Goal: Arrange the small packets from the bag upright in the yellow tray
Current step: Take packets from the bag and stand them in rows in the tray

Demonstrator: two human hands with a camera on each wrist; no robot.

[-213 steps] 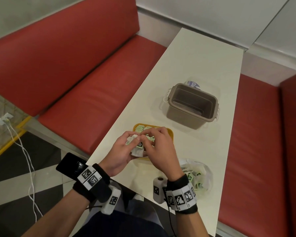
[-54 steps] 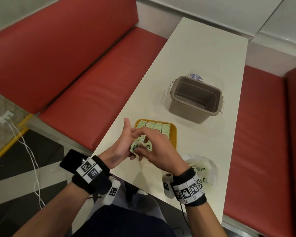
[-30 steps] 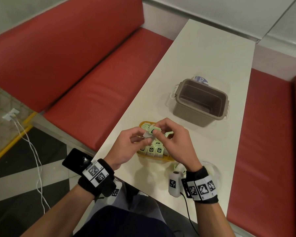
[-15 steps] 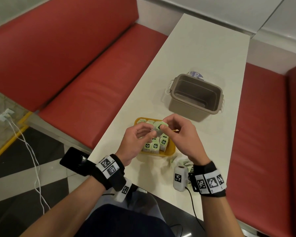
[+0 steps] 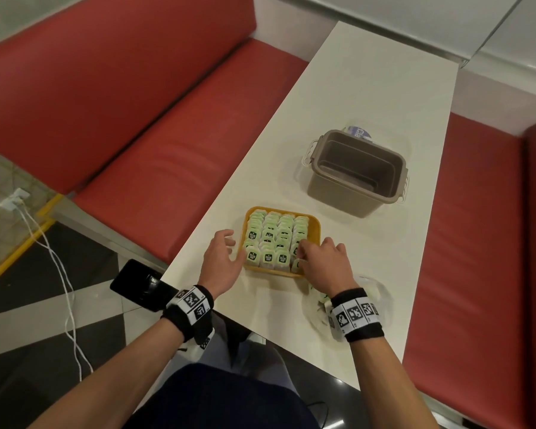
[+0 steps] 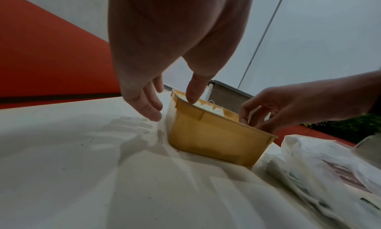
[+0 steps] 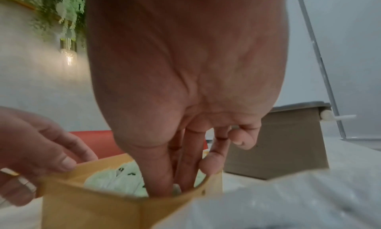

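I count four rows of packets (image 5: pixel 270 239) upright in the yellow tray (image 5: pixel 314 232). My right hand (image 5: pixel 324 263) reaches into its near-right corner, grasp hidden. Left hand (image 5: pixel 220 258) spread loosely beside it. One bag (image 6: pixel 321 170), partly cut off.

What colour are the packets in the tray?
Pale green packets with black labels; head view shows it best.

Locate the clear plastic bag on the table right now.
In the head view the clear plastic bag lies at the table's near right edge, under the right wrist, just behind the yellow tray.
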